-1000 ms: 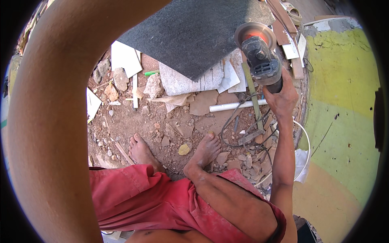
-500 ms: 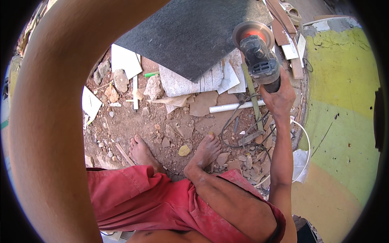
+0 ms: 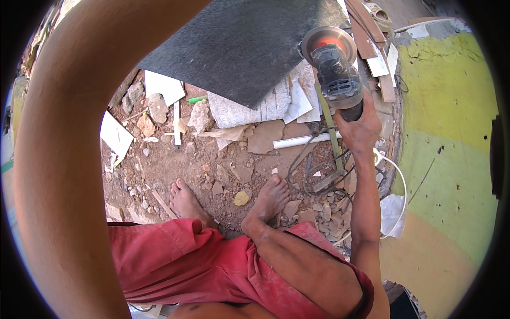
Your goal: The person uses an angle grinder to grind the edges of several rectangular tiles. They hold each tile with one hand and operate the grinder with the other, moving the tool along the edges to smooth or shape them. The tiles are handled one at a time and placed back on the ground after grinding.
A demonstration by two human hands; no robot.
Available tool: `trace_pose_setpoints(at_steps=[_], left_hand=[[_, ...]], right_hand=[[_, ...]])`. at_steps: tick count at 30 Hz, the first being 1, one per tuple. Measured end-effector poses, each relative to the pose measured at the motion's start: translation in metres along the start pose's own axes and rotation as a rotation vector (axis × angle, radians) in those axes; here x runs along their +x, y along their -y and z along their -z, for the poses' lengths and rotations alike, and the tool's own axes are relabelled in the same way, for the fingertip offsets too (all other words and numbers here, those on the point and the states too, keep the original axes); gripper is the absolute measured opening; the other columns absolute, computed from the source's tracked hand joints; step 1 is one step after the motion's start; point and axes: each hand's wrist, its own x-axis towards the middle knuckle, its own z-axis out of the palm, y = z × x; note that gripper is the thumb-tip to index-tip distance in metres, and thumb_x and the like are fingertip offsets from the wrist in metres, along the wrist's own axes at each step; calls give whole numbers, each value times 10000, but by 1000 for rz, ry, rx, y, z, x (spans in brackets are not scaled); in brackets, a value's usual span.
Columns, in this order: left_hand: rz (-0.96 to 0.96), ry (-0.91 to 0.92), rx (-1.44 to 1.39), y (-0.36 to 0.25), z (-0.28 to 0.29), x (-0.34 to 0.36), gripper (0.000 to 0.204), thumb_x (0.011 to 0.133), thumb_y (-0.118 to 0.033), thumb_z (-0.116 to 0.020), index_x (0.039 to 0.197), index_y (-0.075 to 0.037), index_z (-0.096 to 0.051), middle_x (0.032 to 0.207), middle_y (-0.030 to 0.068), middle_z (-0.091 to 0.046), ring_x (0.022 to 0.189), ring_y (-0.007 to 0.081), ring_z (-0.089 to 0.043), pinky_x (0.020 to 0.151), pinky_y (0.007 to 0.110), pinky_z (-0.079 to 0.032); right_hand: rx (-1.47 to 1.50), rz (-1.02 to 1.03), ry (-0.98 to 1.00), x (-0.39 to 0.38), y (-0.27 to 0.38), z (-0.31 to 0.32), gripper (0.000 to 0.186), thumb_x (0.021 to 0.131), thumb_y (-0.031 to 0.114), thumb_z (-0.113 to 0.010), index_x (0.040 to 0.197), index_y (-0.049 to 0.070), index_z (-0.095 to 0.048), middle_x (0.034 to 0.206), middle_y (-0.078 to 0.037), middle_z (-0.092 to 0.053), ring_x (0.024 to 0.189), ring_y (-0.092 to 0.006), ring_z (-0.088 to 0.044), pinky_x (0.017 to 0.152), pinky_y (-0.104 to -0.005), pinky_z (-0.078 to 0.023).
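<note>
My right hand (image 3: 357, 125) grips the barrel of a black angle grinder (image 3: 340, 80), its fingers wrapped round it. The round disc (image 3: 346, 41), with an orange centre, faces up above the tool's head, beside the right edge of a dark grey slab (image 3: 228, 48). The slab rests on broken pale boards (image 3: 239, 106) at the upper middle. My left forearm arches up the left side and out of the top of the picture, so my left hand is not in view.
Rubble (image 3: 228, 175), white tile pieces (image 3: 116, 135), a white pipe (image 3: 297, 141) and looping cables (image 3: 404, 186) lie on the dirt round my bare feet. Brown strips (image 3: 364, 26) are stacked at the upper right. A yellow-green painted surface (image 3: 446, 149) runs along the right.
My right hand and the grinder have shifted slightly left and upward. My left arm has also shifted a little, showing more rubble beside it.
</note>
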Motion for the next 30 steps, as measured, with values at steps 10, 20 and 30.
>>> trace_pose_setpoints(at_steps=[10, 20, 30], left_hand=[[6, 4, -1, -1, 1, 0, 728, 854, -699, -502, 870, -1, -708, 887, 228, -679, 892, 392, -651, 769, 480, -498], [31, 17, 24, -1, 4, -3, 707, 868, -681, -498, 870, -7, -710, 893, 224, -683, 897, 390, -653, 778, 482, -497], [22, 4, 37, 0, 5, -7, 671, 881, -656, -502, 887, -18, -711, 916, 213, -691, 927, 379, -658, 794, 476, -502]], right_hand=[[36, -6, 3, 1, 9, -6, 681, 648, 129, -806, 1267, 33, -538, 1059, -175, -659, 923, -324, -683, 792, -388, -546], [40, -72, 24, -3, 10, -13, 695, 669, 162, -812, 1284, 5, -529, 1098, -190, -653, 967, -329, -678, 829, -391, -543], [54, -43, -49, -4, 12, -19, 682, 689, 199, -807, 1298, 98, -516, 982, -190, -690, 869, -354, -701, 757, -424, -548]])
